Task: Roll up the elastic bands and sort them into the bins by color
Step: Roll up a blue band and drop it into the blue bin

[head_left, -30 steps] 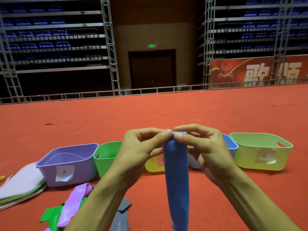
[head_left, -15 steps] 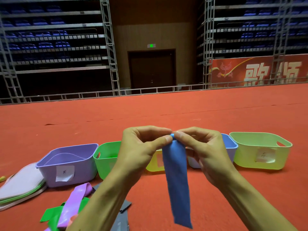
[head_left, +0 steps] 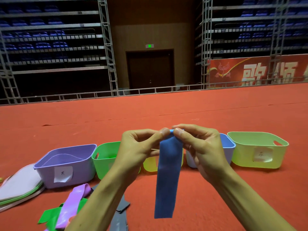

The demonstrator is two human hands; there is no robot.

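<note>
Both hands' fingers pinch blue elastic band top edge, starting roll; tail hangs below.

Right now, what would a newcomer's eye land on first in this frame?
The blue band hangs mid-frame, its top edge pinched between the left hand and the right hand. Behind them, a row of coloured bins stands on the red floor, from the purple bin at left to the lime bin at right. A purple band and others lie loose at bottom left.
</note>
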